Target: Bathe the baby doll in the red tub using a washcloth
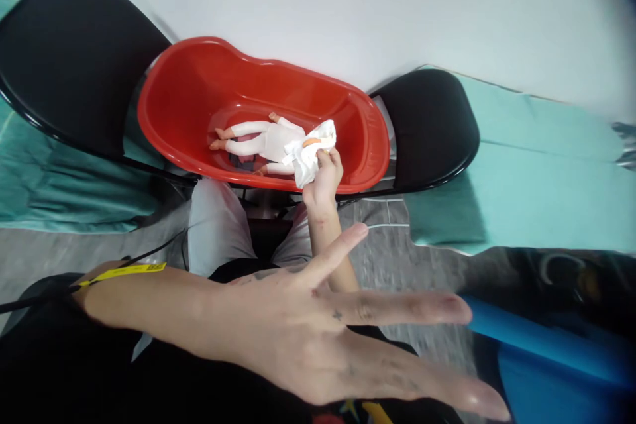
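A doll [278, 141] with a white cloth body and bare hands and feet lies on its back in a red baby bathtub [199, 59]. Its feet point left. At its head end, my right hand [324, 175] grips a crumpled white cloth [305, 162], which hides most of the head; a small orange patch [312, 142] shows among its folds. Close to the camera, my left hand [308, 331] stretches across to the right with fingers spread and nothing in it. Its fingertips are nearest a blue object [527, 338] at the lower right.
Black chairs [74, 59] [427, 126] stand at both ends of the tub. Green cloths [536, 172] [59, 179] hang beyond them. Dark, folded fabric [243, 162] lies under the doll. A white wall [377, 6] rises behind the tub. A cable runs from my left wrist's yellow band.
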The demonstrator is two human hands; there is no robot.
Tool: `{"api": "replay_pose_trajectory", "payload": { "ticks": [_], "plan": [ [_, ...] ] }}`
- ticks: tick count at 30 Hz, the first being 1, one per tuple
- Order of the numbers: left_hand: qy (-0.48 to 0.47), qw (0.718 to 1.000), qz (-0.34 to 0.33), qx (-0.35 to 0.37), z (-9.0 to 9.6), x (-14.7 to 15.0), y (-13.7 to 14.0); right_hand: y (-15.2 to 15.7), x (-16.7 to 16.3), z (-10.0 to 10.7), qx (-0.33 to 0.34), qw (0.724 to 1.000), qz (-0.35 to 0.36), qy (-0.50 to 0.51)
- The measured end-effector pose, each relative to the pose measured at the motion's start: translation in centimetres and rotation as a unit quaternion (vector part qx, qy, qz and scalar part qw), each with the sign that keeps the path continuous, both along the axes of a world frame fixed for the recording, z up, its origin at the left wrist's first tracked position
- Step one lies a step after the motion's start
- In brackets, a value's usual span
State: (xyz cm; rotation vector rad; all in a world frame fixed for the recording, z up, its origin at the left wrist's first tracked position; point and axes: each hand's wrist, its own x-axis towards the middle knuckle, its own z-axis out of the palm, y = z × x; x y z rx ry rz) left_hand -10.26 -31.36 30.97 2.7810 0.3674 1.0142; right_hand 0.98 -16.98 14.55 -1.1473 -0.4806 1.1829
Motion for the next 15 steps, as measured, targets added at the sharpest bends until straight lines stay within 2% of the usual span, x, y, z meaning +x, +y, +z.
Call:
{"api": "replay_pose_trajectory", "payload": {
  "ticks": [8, 11, 15],
  "plan": [
    [0.010, 1.000, -0.024, -0.004, -0.2, -0.1, -0.1, -0.8, -0.7, 0.9, 0.024, 1.000, 0.008, 0.006],
    [0.042, 0.998, -0.012, 0.034, -0.6, -0.5, -0.2, -1.2, -0.7, 1.1, 0.037, 0.999, 0.024, -0.009],
    [0.071, 0.992, 0.037, 0.095, -0.8, -1.0, -0.4, -1.2, 0.0, 1.2, 0.047, 0.993, 0.049, -0.093]
  ]
}}
